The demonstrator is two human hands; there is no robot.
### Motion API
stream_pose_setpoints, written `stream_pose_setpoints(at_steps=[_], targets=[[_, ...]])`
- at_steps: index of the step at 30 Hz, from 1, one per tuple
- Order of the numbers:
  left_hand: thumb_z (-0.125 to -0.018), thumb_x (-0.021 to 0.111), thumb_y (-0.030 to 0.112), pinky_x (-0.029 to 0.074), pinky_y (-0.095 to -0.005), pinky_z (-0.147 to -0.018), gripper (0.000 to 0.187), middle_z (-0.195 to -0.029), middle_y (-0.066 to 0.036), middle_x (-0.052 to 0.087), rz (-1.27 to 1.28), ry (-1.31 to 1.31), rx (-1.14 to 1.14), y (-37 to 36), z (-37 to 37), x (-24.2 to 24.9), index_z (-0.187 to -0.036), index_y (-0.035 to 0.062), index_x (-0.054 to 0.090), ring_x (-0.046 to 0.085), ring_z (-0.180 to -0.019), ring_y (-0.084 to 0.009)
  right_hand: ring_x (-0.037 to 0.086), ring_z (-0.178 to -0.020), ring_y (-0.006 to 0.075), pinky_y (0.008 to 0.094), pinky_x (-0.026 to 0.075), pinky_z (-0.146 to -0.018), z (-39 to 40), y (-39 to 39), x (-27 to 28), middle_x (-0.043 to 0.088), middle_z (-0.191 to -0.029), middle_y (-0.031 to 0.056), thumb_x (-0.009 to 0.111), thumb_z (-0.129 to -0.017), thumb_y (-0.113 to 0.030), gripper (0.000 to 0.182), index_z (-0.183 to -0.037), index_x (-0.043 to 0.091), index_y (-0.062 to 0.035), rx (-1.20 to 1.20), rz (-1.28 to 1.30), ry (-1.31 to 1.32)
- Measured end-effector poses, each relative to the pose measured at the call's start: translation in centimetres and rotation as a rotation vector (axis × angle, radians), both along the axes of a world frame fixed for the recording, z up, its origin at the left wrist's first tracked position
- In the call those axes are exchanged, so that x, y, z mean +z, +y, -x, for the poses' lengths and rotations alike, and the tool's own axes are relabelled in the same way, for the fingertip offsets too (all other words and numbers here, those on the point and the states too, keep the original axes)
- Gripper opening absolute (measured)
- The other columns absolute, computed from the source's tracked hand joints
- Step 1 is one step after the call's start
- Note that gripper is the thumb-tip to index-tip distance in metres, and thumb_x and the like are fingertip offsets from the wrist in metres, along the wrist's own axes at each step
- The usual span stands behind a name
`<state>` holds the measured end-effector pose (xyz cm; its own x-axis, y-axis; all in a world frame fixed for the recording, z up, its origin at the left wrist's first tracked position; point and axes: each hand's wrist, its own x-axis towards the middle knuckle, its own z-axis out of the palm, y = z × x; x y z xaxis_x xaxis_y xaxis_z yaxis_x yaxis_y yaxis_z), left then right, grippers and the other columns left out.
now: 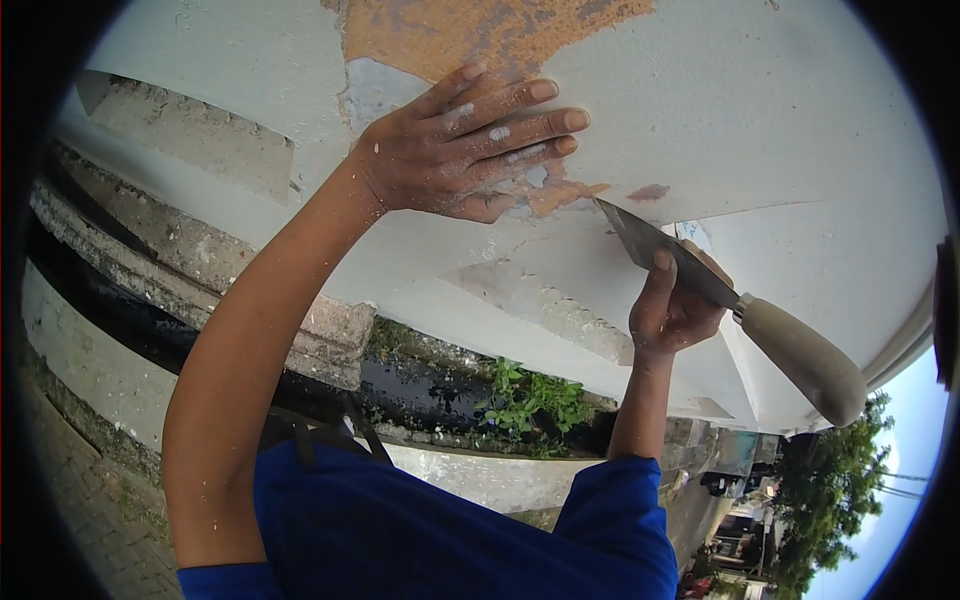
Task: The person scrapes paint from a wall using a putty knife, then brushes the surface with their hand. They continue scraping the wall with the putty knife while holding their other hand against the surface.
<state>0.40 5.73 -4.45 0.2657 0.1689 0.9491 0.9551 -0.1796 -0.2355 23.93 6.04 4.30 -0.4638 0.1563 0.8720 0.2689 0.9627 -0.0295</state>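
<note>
My left hand [470, 140] lies flat with fingers spread against a white painted wall [720, 110], over a patch of bare orange-brown surface [470, 35]. White flecks speckle its fingers and forearm. My right hand [675, 310] grips a putty knife [650, 240] by its blade, thumb pressed on the metal. The beige handle [805, 360] sticks out toward the lower right. One blade corner is at the wall, beside a small chipped patch [560, 195] just past the left fingertips. Behind the right hand shows a pale piece with blue marks [692, 235], partly hidden.
The view is tilted. Recessed slots [195, 140] with rough ledges cut into the wall. Below run a broken concrete ledge [330, 335], a dark drain channel [420, 390] and a green plant [535, 400]. Paving [90, 510] lies lower left; a street with trees [835, 490] is lower right.
</note>
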Motion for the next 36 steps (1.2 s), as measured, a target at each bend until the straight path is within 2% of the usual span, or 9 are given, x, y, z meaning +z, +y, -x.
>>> stream_pose_setpoints(at_steps=[16,18,21,24,26,30,32,34,36], targets=[[-0.070,0.045,0.063,0.008,-0.0391,-0.108,0.054,-0.130,0.012,0.036,-0.017,0.011,0.008,0.1,0.0,0.3,-0.114,0.0329,0.049,0.026,-0.123,-0.0121,0.058,-0.076,0.0195,0.0294,0.048,-0.068,0.8,0.0,0.9,0.056,-0.089,0.0164,0.056,-0.075,0.006,0.025,-0.097,0.045,0.0057,0.194,0.005,0.077],[-0.070,0.044,0.063,0.008,-0.0392,-0.108,0.053,-0.129,0.012,0.036,-0.010,0.004,0.013,0.0,-0.1,0.0,-0.113,0.0335,0.049,0.027,-0.123,-0.0119,0.058,-0.076,0.0196,0.0297,0.048,-0.068,0.2,-0.4,0.5,0.057,-0.088,0.0163,0.057,-0.075,0.006,0.025,-0.097,0.045,0.0055,-0.023,0.104,0.077],[-0.070,0.045,0.062,0.008,-0.0391,-0.108,0.051,-0.129,0.012,0.036,-0.013,0.006,0.009,0.2,-0.1,0.3,-0.113,0.0343,0.050,0.027,-0.123,-0.0117,0.058,-0.076,0.0189,0.0285,0.048,-0.068,0.4,0.0,0.8,0.057,-0.087,0.0167,0.057,-0.076,0.005,0.025,-0.097,0.045,0.0061,0.098,-0.062,-0.094],[-0.070,0.046,0.062,0.008,-0.0390,-0.108,0.050,-0.129,0.013,0.037,0.001,-0.010,-0.005,0.0,-0.1,0.0,-0.113,0.0349,0.050,0.028,-0.123,-0.0116,0.058,-0.076,0.0192,0.0286,0.048,-0.067,0.3,-0.5,0.6,0.057,-0.086,0.0163,0.057,-0.075,0.007,0.025,-0.097,0.045,0.0061,0.011,0.141,0.110],[-0.070,0.046,0.062,0.008,-0.0391,-0.108,0.051,-0.129,0.013,0.036,-0.004,-0.001,-0.001,0.1,0.0,0.2,-0.112,0.0351,0.050,0.028,-0.122,-0.0115,0.058,-0.075,0.0190,0.0284,0.048,-0.067,0.4,-0.7,1.6,0.057,-0.085,0.0163,0.055,-0.076,0.006,0.024,-0.097,0.044,0.0061,0.011,0.006,-0.169],[-0.069,0.046,0.063,0.008,-0.0395,-0.108,0.052,-0.129,0.013,0.036,-0.009,-0.001,0.021,0.0,0.0,0.0,-0.113,0.0350,0.049,0.028,-0.123,-0.0113,0.058,-0.078,0.0197,0.0285,0.048,-0.067,0.3,-0.6,0.7,0.057,-0.085,0.0166,0.057,-0.074,0.007,0.026,-0.097,0.044,0.0046,-0.033,0.200,0.127],[-0.069,0.046,0.062,0.008,-0.0396,-0.108,0.052,-0.129,0.013,0.036,-0.019,0.005,0.016,0.2,-0.1,0.2,-0.113,0.0350,0.049,0.028,-0.123,-0.0113,0.058,-0.078,0.0198,0.0281,0.048,-0.067,1.1,0.4,-0.3,0.057,-0.087,0.0166,0.056,-0.076,0.005,0.023,-0.096,0.045,0.0051,0.167,-0.051,-0.125],[-0.069,0.046,0.061,0.008,-0.0395,-0.108,0.051,-0.130,0.013,0.035,-0.018,0.012,0.022,0.1,0.1,0.2,-0.114,0.0350,0.048,0.027,-0.123,-0.0112,0.057,-0.078,0.0183,0.0280,0.047,-0.067,1.0,-0.4,0.7,0.057,-0.088,0.0167,0.057,-0.076,0.004,0.024,-0.096,0.044,0.0058,0.065,0.052,-0.129],[-0.070,0.046,0.060,0.008,-0.0395,-0.108,0.051,-0.129,0.013,0.035,-0.006,-0.005,0.008,0.0,0.1,0.0,-0.114,0.0349,0.048,0.028,-0.122,-0.0112,0.056,-0.079,0.0174,0.0283,0.047,-0.067,0.7,-0.6,0.0,0.057,-0.088,0.0167,0.057,-0.075,0.005,0.024,-0.097,0.045,0.0060,0.015,0.260,0.165]])
